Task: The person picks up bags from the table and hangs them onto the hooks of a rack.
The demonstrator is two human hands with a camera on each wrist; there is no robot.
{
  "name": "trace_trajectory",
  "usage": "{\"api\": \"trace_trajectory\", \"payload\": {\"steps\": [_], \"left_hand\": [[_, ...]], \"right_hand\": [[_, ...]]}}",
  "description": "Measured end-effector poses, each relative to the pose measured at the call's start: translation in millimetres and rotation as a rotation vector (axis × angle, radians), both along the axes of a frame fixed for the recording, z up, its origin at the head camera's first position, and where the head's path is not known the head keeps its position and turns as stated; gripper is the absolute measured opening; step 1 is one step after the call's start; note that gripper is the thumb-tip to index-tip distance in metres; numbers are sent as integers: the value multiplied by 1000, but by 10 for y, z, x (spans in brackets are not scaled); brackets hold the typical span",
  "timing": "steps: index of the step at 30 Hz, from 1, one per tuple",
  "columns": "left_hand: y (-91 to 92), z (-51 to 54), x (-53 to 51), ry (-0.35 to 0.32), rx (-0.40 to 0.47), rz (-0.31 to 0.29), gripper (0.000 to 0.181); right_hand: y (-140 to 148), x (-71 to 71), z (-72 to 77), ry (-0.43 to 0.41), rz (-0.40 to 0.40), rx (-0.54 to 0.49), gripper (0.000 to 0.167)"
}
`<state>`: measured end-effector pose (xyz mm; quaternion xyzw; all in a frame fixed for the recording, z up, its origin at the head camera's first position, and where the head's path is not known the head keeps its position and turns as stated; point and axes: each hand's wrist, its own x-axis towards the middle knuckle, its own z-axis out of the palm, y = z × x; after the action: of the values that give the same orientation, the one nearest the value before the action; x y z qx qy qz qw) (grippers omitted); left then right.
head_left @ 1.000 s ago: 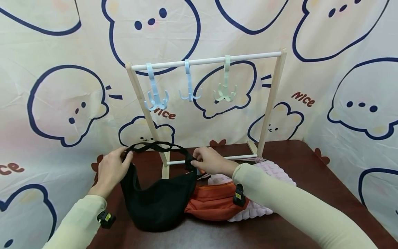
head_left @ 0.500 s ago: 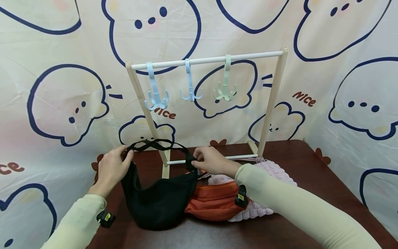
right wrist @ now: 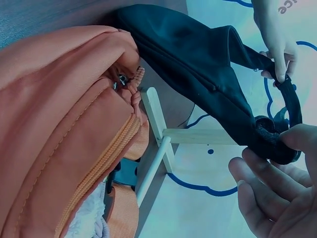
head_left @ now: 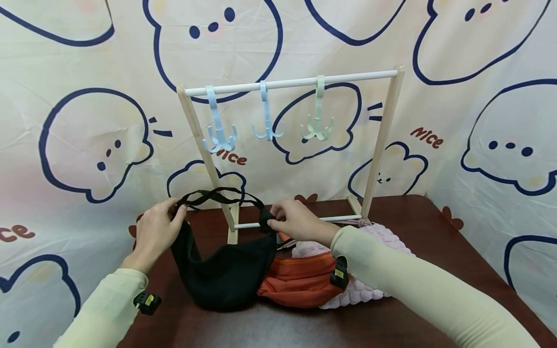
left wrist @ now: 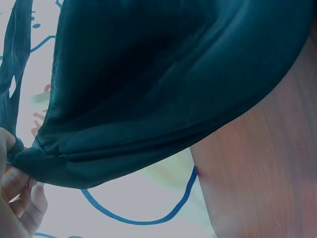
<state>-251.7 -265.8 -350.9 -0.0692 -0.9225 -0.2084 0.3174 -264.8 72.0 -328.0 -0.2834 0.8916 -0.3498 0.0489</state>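
Note:
A black shoulder bag (head_left: 226, 275) hangs between my two hands in the head view, its opening sagging in the middle. My left hand (head_left: 158, 232) pinches the left end, where the strap (head_left: 217, 195) joins the body. At the opposite end my right hand (head_left: 300, 222) pinches the strap's base between thumb and fingers. The strap arches loosely above, with a twist in it. In the left wrist view the bag's dark body (left wrist: 163, 84) fills most of the picture. Whether the bag's bottom touches the table cannot be told.
An orange waist bag (head_left: 304, 282) lies right of the black bag, partly over a pink quilted bag (head_left: 383, 239). Behind stands a wooden rack (head_left: 385, 140) whose white bar (head_left: 357, 77) carries two blue hooks (head_left: 219, 125) and a green hook (head_left: 318, 113). A patterned cloth hangs behind the brown table (head_left: 413, 217).
The black bag and its strap have risen slightly, both hands still gripping its ends. The orange and pink bags stay in place.

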Motion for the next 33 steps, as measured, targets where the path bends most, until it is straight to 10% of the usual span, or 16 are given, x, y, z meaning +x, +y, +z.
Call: {"api": "trace_trajectory", "payload": {"steps": [33], "left_hand": [[-32, 165, 34, 8, 34, 18, 25]], "right_hand": [[-11, 42, 132, 5, -47, -69, 8]]}}
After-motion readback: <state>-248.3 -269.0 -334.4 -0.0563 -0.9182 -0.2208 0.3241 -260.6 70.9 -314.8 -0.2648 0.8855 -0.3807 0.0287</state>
